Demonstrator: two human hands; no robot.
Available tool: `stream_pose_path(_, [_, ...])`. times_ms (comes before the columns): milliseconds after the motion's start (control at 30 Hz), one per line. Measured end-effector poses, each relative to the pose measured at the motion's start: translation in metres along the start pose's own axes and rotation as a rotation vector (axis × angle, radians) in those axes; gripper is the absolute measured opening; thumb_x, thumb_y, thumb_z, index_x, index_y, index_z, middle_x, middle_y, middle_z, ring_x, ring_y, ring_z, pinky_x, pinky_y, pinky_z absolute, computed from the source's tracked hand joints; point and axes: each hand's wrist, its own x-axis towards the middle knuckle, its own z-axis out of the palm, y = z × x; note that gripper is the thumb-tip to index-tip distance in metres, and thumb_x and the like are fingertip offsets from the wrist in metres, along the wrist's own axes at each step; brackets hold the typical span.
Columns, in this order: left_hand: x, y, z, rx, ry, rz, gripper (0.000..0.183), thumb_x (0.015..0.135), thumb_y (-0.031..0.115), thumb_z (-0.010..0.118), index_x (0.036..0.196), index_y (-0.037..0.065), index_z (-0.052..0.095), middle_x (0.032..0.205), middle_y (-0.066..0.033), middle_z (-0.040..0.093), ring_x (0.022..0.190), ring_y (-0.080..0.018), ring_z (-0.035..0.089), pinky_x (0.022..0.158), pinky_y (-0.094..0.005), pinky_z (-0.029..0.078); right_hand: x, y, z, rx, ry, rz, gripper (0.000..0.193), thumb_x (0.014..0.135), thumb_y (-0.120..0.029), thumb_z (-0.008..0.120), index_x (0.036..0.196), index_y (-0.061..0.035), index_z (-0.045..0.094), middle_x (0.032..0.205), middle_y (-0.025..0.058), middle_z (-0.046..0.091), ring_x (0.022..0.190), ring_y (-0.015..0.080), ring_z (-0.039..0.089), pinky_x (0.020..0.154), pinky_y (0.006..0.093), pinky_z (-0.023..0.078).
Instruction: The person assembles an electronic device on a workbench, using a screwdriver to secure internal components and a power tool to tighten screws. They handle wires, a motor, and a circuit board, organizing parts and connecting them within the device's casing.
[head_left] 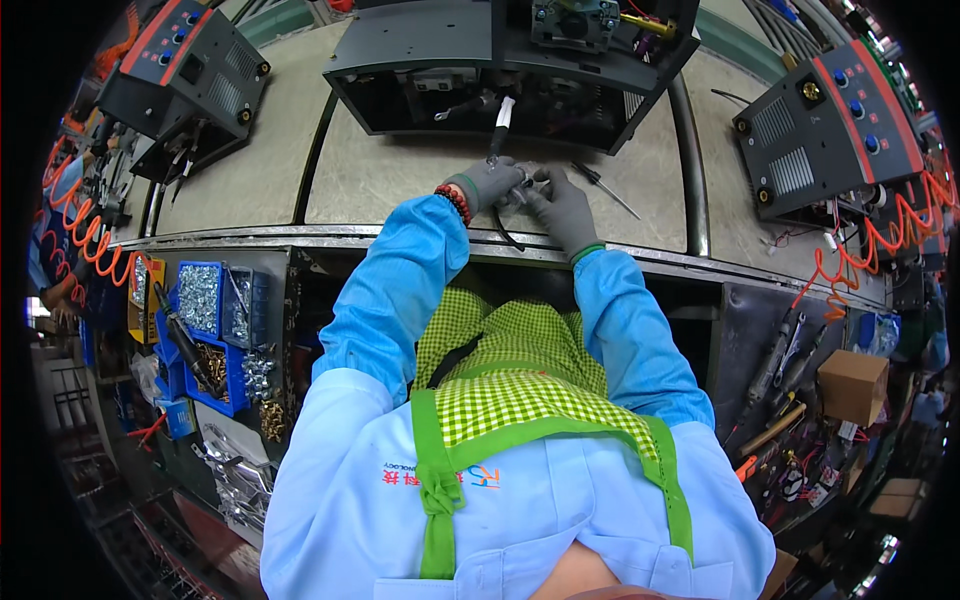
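Both my hands wear grey gloves and meet over the bench in front of an open welding machine (410,45). My left hand (487,183) is closed round a black cable (497,143), whose white-wrapped part (505,112) reaches into the machine's dark interior. Below the hands, a loose black length (507,236) curves down toward the bench edge. My right hand (568,212) has its fingers pinched beside the left one, at a small clear or shiny piece (522,186) too blurred to name. Just right of it, a thin screwdriver-like tool (607,191) lies on the bench.
Similar grey machines with red-trimmed panels stand at left (205,75) and right (825,130). Orange coiled hoses (880,245) hang at both sides. Blue bins (200,300) of screws sit lower left. Hand tools (775,370) and a cardboard box (852,386) lie lower right.
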Motion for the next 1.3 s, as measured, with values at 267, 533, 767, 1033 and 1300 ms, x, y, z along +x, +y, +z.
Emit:
stream_pose_path(267, [-0.003, 0.038, -0.027, -0.454, -0.128, -0.353, 0.026, 0.094, 0.021, 0.051, 0.099, -0.001, 0.065, 0.088, -0.0093, 0.065, 0.078, -0.018, 0.064, 0.071, -0.0312, 0.052, 0.003, 0.004, 0.003, -0.16, -0.066, -0.07, 0.039, 0.084, -0.031, 0.069, 0.113, -0.0074, 0.058, 0.084, 0.0129, 0.067, 0.078, 0.0281, 0.065, 0.071, 0.0377, 0.05])
stream_pose_path(533, [-0.001, 0.033, -0.01, -0.565, 0.027, -0.512, 0.03, 0.092, 0.029, 0.056, 0.097, 0.002, 0.065, 0.079, -0.0103, 0.066, 0.07, -0.0191, 0.064, 0.064, -0.032, 0.051, 0.006, 0.001, 0.009, -0.41, -0.013, -0.054, 0.037, 0.089, -0.037, 0.059, 0.108, -0.0054, 0.059, 0.09, 0.0185, 0.067, 0.085, 0.035, 0.065, 0.075, 0.0415, 0.05])
stream_pose_path(767, [-0.025, 0.045, -0.007, -0.187, 0.406, -0.408, 0.025, 0.091, 0.023, 0.058, 0.11, 0.009, 0.065, 0.092, -0.0179, 0.067, 0.082, -0.0292, 0.067, 0.072, -0.0379, 0.053, 0.011, 0.036, -0.027, 0.283, 0.031, 0.155, 0.029, 0.091, -0.03, 0.061, 0.103, -0.0032, 0.064, 0.078, 0.0087, 0.062, 0.062, 0.0113, 0.057, 0.057, 0.0291, 0.05])
stream_pose_path(1033, [-0.039, 0.082, -0.03, -0.191, 0.637, -0.144, 0.021, 0.089, 0.011, 0.057, 0.108, 0.008, 0.063, 0.096, -0.0154, 0.064, 0.081, -0.0308, 0.065, 0.069, -0.0368, 0.052, 0.04, 0.019, -0.04, -0.351, 0.009, -0.086, 0.039, 0.089, -0.039, 0.058, 0.105, -0.0043, 0.065, 0.103, 0.0203, 0.066, 0.094, 0.037, 0.063, 0.083, 0.0423, 0.049])
stream_pose_path(1300, [-0.057, 0.093, -0.034, -0.927, 0.57, -0.337, 0.019, 0.092, 0.01, 0.056, 0.109, 0.002, 0.061, 0.09, -0.0023, 0.063, 0.078, -0.0075, 0.061, 0.069, -0.0221, 0.052, 0.038, -0.007, -0.069, 0.018, -0.203, 0.213, 0.045, 0.093, -0.035, 0.056, 0.125, -0.003, 0.056, 0.109, 0.0115, 0.062, 0.091, 0.0204, 0.062, 0.081, 0.0348, 0.054])
